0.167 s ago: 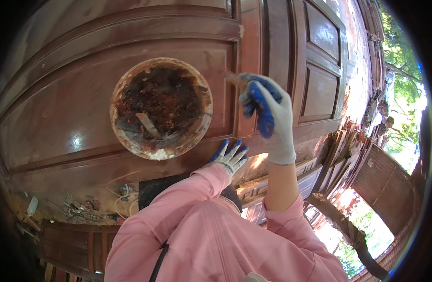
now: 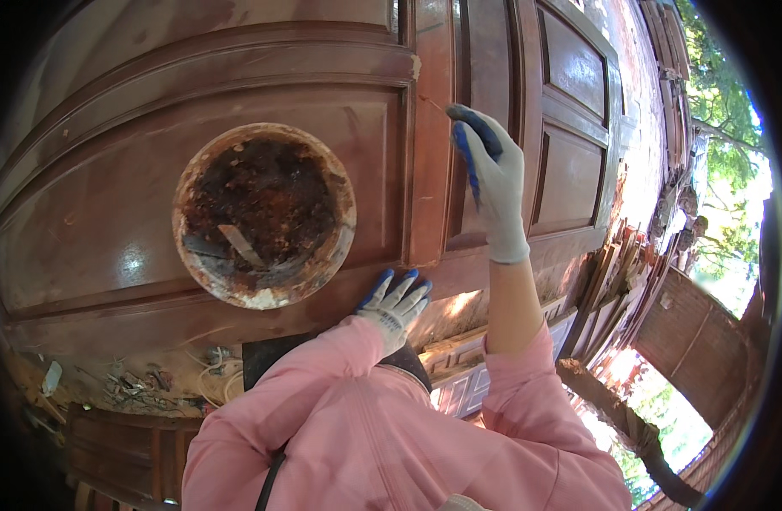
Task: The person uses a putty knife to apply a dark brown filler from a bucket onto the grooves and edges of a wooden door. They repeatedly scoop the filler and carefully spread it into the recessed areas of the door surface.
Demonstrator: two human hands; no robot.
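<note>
A brown panelled door lies flat before the person, its long axis running left to right and bowed by the lens; a cross rail points straight away from the near edge. On the left panel sits a round, crusted bowl of dark brown matter, probably put there for easy reach. The right hand, gloved, hangs over the door just right of the rail, fingers drawn narrow and pointing up and left; I cannot tell whether it grips anything. The gloved left hand is spread wide on the door's near edge, seemingly for support. Inside the bowl, a small flat strip slants from upper left to lower right.
</note>
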